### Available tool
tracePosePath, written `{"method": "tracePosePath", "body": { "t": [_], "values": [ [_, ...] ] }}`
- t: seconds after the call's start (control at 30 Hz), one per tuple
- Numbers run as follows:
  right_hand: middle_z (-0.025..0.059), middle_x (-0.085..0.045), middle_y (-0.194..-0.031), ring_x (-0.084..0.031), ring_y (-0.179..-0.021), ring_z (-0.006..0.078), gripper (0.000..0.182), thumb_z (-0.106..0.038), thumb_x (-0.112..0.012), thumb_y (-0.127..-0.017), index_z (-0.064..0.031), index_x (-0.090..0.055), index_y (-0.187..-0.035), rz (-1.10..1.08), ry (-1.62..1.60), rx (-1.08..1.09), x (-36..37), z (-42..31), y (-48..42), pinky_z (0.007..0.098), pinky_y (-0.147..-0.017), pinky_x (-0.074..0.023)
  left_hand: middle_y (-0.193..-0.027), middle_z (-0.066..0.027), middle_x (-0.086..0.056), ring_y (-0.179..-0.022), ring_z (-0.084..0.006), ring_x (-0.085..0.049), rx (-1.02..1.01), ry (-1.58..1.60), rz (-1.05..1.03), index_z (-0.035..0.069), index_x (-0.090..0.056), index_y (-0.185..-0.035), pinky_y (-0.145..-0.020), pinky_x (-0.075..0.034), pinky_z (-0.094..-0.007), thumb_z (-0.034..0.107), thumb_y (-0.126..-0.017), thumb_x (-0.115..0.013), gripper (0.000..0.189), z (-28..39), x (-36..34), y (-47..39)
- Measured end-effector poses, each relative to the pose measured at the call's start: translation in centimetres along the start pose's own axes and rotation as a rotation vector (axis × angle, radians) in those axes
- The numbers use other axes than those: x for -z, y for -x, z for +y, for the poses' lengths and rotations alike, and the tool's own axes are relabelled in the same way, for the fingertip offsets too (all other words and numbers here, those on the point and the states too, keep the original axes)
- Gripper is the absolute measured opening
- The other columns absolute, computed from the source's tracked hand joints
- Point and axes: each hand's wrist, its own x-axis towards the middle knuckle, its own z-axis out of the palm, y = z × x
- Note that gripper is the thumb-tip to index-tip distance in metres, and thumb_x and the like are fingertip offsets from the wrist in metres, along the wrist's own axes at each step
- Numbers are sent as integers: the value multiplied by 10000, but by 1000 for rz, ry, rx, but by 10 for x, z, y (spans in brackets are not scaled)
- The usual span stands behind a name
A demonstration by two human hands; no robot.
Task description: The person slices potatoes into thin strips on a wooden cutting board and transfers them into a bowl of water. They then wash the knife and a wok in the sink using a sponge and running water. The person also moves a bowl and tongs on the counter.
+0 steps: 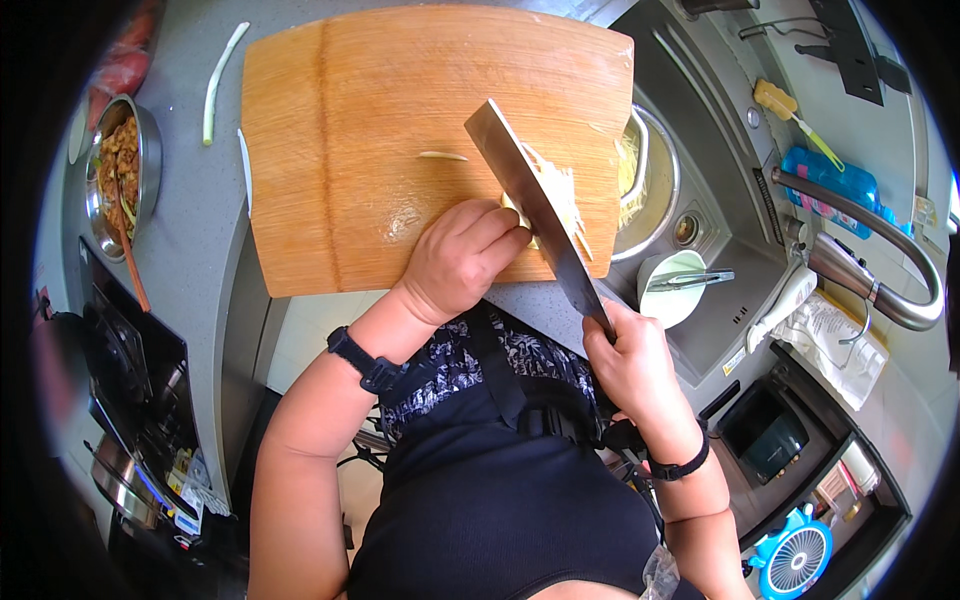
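A kitchen cleaver (531,202) slants across the right part of a wooden cutting board (375,97), its handle gripped by my right hand (630,364). Against the left side of the blade, my left hand (472,255) presses with curled fingers on a pale vegetable piece (507,202), mostly hidden by the fingers and blade. Thin pale shreds (562,191) lie in a pile just right of the blade. One separate sliver (442,156) rests on the board left of the cleaver.
A metal pot with shreds (660,217) and a pale green bowl with tongs (667,309) stand in the sink at right. A scallion stalk (217,86) lies left of the board. Farther left is a steel bowl of food (150,165) with a wooden utensil.
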Motion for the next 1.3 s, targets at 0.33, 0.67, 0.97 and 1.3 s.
{"method": "tracePosePath", "body": {
  "t": [0.33,0.67,0.97,1.3],
  "values": [
    [259,-611,-745,-614,-751,438,292,-90,-535,-830,-73,-647,-1100,33,52,90,-16,0,-30,506,-702,-501,-923,-83,-621,-878,-291,-611,13,6,12,39,-680,-895,-748,-522,-378,17,-674,-641,225,-1,-2,-1],
    [255,-612,-763,-625,-764,414,334,-72,-546,-835,-69,-633,-1157,88,-69,66,-5,-2,-18,458,-692,-507,-923,-87,-617,-890,-288,-612,8,-17,-15,38,-665,-893,-740,-525,-373,21,-676,-640,219,0,0,3],
    [229,-588,-701,-594,-666,360,260,-81,-558,-832,-51,-608,-1085,24,-57,34,-5,5,-1,436,-653,-488,-929,-91,-620,-899,-291,-614,-13,-21,-19,30,-661,-884,-750,-522,-374,10,-678,-634,209,-1,1,2],
    [259,-614,-729,-630,-723,409,362,-89,-550,-824,-89,-638,-1175,5,33,34,-8,5,-6,493,-699,-504,-924,-95,-632,-901,-296,-617,3,-27,-11,25,-676,-895,-774,-529,-377,7,-671,-633,228,0,0,0]
  ]
}}
